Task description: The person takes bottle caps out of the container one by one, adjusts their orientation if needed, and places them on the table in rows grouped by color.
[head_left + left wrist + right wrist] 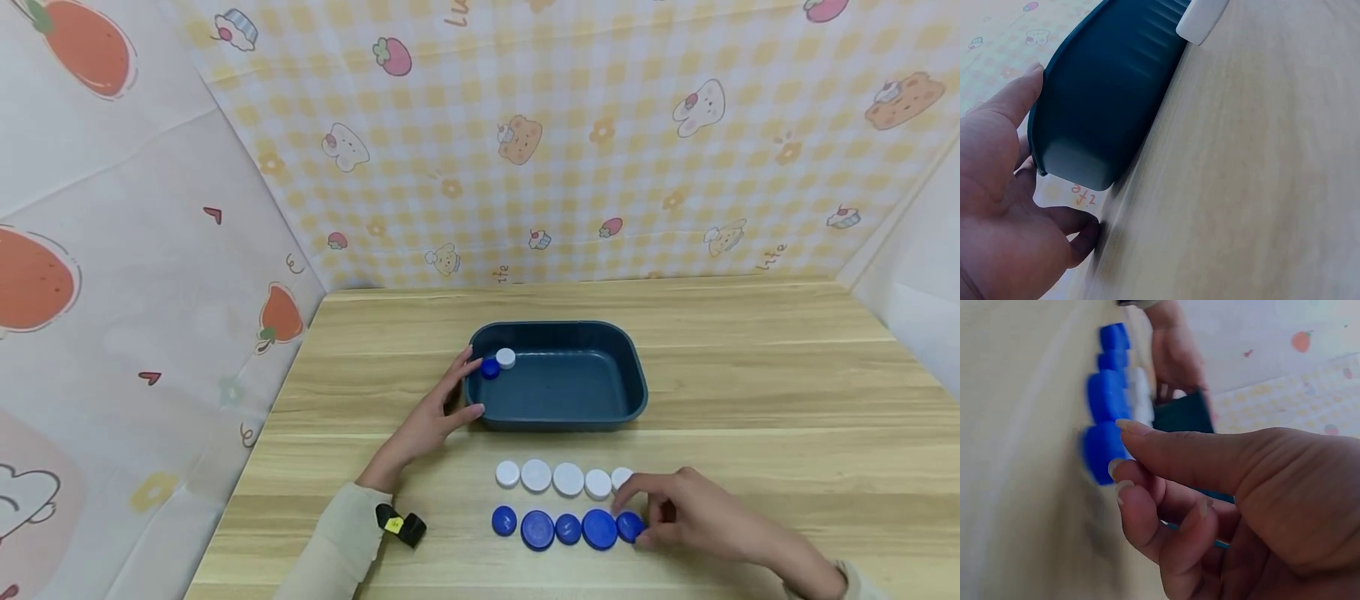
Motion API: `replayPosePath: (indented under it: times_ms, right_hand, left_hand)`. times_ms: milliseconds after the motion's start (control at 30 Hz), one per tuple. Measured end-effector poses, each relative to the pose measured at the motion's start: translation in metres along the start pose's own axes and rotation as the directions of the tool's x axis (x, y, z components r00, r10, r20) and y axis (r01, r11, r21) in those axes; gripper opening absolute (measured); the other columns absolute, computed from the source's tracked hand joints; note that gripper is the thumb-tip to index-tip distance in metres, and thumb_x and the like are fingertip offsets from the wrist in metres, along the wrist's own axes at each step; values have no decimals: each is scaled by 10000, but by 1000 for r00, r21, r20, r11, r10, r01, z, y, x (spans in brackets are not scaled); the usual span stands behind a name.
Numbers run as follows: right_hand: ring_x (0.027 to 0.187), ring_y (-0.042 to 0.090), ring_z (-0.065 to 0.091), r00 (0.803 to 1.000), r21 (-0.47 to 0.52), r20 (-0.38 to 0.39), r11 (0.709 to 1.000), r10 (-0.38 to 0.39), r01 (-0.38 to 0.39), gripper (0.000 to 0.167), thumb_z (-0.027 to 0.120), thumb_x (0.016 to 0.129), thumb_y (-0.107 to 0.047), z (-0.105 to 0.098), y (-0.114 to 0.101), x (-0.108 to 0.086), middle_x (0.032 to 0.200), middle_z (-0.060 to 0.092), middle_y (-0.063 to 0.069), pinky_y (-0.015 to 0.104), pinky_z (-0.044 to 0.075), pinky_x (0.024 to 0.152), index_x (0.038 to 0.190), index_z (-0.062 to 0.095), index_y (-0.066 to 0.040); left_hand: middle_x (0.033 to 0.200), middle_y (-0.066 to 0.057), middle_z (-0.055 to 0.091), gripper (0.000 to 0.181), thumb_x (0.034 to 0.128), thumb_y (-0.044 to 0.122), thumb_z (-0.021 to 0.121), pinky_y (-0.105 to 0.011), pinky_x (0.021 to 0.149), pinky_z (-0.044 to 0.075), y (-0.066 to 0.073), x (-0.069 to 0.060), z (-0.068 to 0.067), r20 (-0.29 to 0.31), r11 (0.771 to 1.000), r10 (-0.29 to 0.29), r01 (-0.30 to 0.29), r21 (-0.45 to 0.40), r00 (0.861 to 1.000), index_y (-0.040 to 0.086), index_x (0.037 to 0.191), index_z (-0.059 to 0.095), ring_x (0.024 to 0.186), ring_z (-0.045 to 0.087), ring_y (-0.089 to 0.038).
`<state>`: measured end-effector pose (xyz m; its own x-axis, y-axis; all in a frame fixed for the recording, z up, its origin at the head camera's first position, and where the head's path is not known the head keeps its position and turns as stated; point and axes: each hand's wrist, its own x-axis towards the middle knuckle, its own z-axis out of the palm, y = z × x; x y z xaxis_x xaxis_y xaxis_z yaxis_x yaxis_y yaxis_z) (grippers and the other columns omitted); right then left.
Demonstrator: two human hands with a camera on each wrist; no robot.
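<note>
My left hand (429, 421) grips the left end of a dark teal basin (566, 421), thumb at the near corner and fingers over the left rim. In the left wrist view the thumb lies against the basin's rim (1036, 106). Inside, by those fingertips, sit a blue cap (490, 368) and a white cap (506, 358). My right hand (693, 510) pinches a small blue cap (630, 527) at the right end of the blue row, thumb and index finger on opposite sides. The white cap (622, 477) behind it is partly covered by the index finger.
A row of white caps (567, 480) lies on the wooden table (750, 375) in front of the basin, with the rest of the blue caps (537, 531) nearer. Patterned cloth (570, 192) hangs behind. A black strap (400, 523) is on the left wrist.
</note>
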<state>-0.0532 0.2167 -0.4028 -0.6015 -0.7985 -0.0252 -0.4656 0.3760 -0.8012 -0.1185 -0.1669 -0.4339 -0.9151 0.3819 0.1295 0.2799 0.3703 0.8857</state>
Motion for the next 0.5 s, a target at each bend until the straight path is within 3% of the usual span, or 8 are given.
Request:
replayPosePath:
  times_ms: [300,500]
  right_hand:
    - [620,-12,525,998,-164,-64,986,-3,-8,303,725,859,-214,-41,-28,4,724,575,-196,212,455,518,1140,615,-236]
    - [649,-7,552,991,-255,-119,967,-53,21,318,724,859,-239,-61,-41,13,735,574,-201,219,473,544,1150,598,-264]
  left_hand:
    - [1578,150,72,622,958,221,597,-508,1126,124,-2,-1,1,1,1000,7,-7,-17,1000,238,1507,305,1439,51,-145]
    - [1576,167,69,623,958,263,595,-507,1125,124,-2,0,1,-2,1000,3,-3,-3,1000,238,1508,304,1438,58,-143]
